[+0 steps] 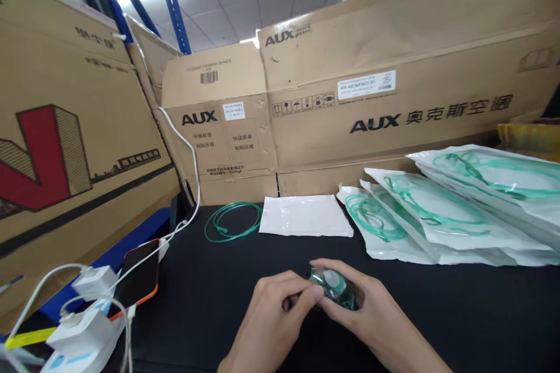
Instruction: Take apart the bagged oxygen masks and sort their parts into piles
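Both hands meet low over the black table (pixel 437 309), which has a matte, cloth-like surface. Between them sits a small green mask (pixel 333 285), a rounded, translucent plastic piece with a pale circular centre, glossy where light hits it. The left hand (pixel 273 317) curls its fingers and thumb onto the mask's near left edge; the right hand (pixel 371 312) closes over its right side, thumb and forefinger pinching the top. Both hands are partly closed around this one item, close to the table top.

Beyond the mask, farther back on the table, lies a flat white plastic pouch (pixel 305 215), smooth and shiny and roughly rectangular. Just left of that pouch a thin green tube (pixel 231 221) rests in a loose round coil. To the mask's right and behind it, a fanned stack of sealed packets (pixel 459 215) overlaps, each clear-fronted with green tubing inside. To the mask's left, at the table's edge, lie a phone (pixel 140 274) with an orange rim and white chargers (pixel 83 320) with cables. Brown corrugated cardboard boxes (pixel 394 87) stand behind everything.
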Action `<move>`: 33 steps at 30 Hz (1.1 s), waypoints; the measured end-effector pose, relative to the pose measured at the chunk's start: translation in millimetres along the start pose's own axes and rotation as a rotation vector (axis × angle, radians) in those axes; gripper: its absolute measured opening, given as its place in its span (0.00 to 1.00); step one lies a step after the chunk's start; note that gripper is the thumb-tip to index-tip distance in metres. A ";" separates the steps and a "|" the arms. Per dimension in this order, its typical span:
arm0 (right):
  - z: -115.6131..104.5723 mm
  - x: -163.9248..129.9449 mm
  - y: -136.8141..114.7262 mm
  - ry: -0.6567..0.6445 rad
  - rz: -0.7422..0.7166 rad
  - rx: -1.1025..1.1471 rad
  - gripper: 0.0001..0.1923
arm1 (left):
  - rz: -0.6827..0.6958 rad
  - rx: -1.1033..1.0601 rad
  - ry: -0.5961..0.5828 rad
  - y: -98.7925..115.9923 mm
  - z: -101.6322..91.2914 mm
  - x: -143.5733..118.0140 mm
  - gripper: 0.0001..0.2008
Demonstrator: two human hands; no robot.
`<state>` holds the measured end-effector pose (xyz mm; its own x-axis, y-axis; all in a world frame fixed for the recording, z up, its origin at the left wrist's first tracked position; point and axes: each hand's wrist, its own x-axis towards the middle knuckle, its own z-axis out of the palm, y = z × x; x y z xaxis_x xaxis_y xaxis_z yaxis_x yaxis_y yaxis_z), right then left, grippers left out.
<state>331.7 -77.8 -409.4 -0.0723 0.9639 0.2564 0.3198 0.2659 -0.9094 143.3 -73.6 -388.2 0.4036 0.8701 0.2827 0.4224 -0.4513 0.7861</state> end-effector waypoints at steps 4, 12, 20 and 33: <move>-9.3 4.0 2.0 0.008 -0.036 -0.096 0.19 | 0.007 0.248 0.057 -13.0 -27.3 11.2 0.15; -18.8 9.6 6.5 0.014 -0.042 -0.079 0.18 | -0.243 0.759 0.105 -85.3 -95.2 76.7 0.20; -18.5 5.2 4.8 0.028 -0.072 -0.089 0.08 | -0.236 0.800 -0.010 -90.6 -96.0 53.5 0.11; -5.9 -15.8 -4.2 -0.313 -0.217 -0.235 0.10 | 0.110 0.455 -0.078 -30.2 -64.4 -40.6 0.12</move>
<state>337.0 -94.2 -407.7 -0.4323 0.8543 0.2887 0.4693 0.4865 -0.7369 61.9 -82.6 -388.1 0.5183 0.8029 0.2945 0.6795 -0.5957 0.4283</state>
